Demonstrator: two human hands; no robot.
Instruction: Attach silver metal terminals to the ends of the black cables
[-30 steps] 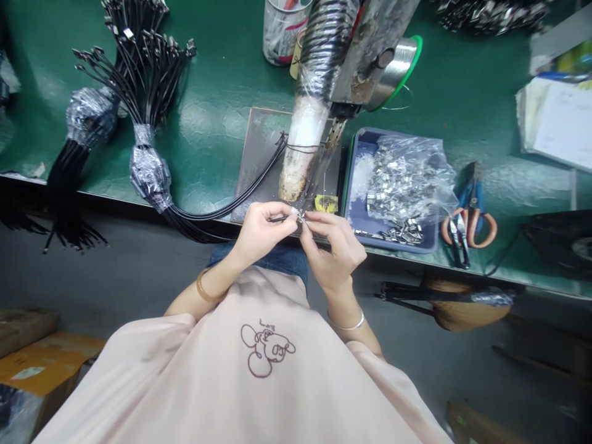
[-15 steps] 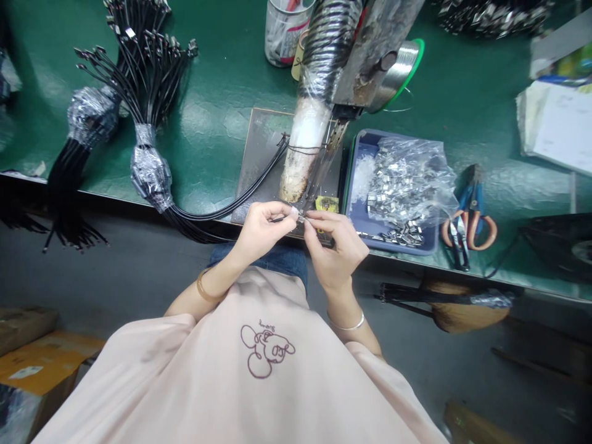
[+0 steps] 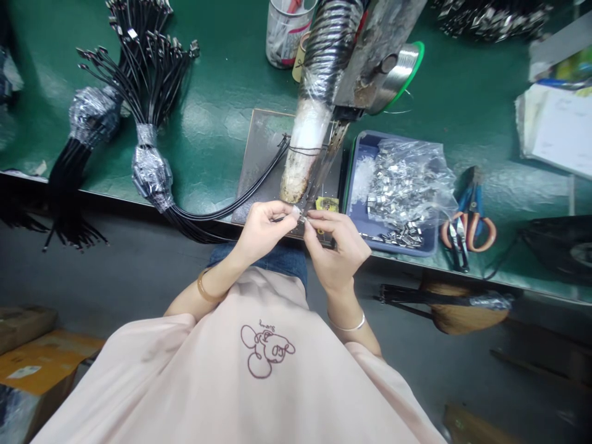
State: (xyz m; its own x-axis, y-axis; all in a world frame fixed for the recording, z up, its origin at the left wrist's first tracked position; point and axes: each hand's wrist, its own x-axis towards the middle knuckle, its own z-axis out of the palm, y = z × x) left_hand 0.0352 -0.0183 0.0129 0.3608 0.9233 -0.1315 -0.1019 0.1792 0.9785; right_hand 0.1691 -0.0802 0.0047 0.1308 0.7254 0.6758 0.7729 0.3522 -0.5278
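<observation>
At the bench's front edge my left hand (image 3: 267, 227) is closed in a pinch on a thin black cable (image 3: 279, 219). My right hand (image 3: 340, 248) is closed too, thumb and forefinger pinching a small shiny metal connector (image 3: 302, 217) at the cable's end. Their fingertips almost meet and hide most of both pieces. Just beyond them, the sooty tip of a wide white tube (image 3: 300, 151) points down, with a soldering iron (image 3: 327, 154) slanting beside it. A small yellow pad (image 3: 327, 204) lies close to my right fingers.
A blue tray (image 3: 358, 148) with bagged metal shells (image 3: 400, 185) stands at right, pliers (image 3: 472, 216) beyond it. Wrapped bundles of black cables (image 3: 150, 166) lie at left, some hanging over the edge. A solder spool (image 3: 398, 77) and a clear cup (image 3: 287, 37) stand farther back.
Almost nothing differs. My right hand has shifted very slightly to the right; my left hand keeps its pinch in the same place.
</observation>
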